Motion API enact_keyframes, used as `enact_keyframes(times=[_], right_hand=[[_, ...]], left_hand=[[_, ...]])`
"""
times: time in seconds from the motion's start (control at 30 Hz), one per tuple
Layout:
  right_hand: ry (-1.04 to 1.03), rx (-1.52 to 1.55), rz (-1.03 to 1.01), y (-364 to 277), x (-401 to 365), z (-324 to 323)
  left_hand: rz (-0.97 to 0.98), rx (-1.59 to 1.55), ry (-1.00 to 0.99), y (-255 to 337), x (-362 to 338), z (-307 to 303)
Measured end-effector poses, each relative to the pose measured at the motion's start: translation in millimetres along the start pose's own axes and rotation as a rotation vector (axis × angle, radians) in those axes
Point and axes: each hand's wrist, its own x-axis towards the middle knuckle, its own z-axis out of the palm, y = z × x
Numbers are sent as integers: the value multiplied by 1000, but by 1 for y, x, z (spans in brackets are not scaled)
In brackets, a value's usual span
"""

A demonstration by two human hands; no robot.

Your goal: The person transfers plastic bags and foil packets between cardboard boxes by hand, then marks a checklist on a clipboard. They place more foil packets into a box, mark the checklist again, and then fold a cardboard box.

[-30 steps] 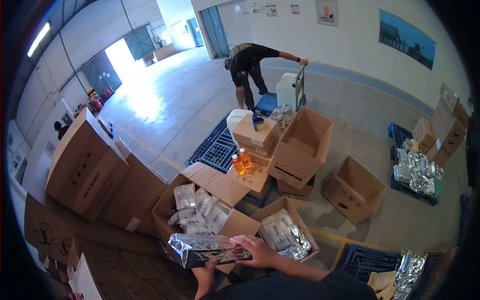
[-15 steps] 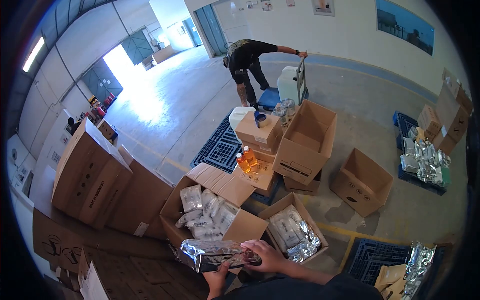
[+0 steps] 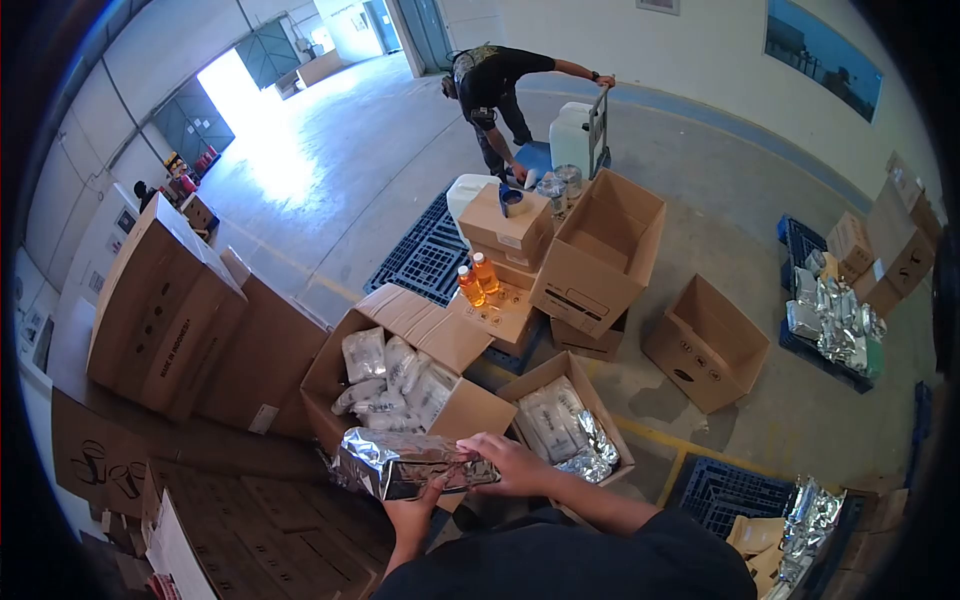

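A shiny silver foil package [image 3: 400,468] is held level at the bottom centre, between both hands. My left hand [image 3: 418,505] grips its lower edge near the middle. My right hand [image 3: 500,462] is closed around its right end. Just beyond it stands an open carton [image 3: 480,410] with several clear plastic-wrapped white packs [image 3: 400,375] inside. To the right, a smaller open carton [image 3: 617,440] holds white packs and crumpled silver foil packs [image 3: 592,455].
Two orange bottles [image 3: 478,278] stand on a carton, near a tape dispenser [image 3: 511,200]. A person [image 3: 495,90] bends over beside a hand cart [image 3: 597,130]. Empty cartons [image 3: 706,343], blue pallets [image 3: 425,250] and big boxes [image 3: 165,320] surround the spot.
The view has shifted, so the cartons and pallets sit slightly higher and further left. Both hands still hold the foil package. The other person's lowered arm has moved toward the cart.
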Motion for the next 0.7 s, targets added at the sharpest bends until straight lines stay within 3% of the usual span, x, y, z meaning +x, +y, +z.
enact_keyframes(times=[0.33, 0.7], right_hand=[[-16, -29, 83, -5, -15, 11], [25, -123, 113, -10, -28, 14]], left_hand=[[-4, 56, 48, -51, -6, -19], [-64, 5, 40, -37, -11, -7]])
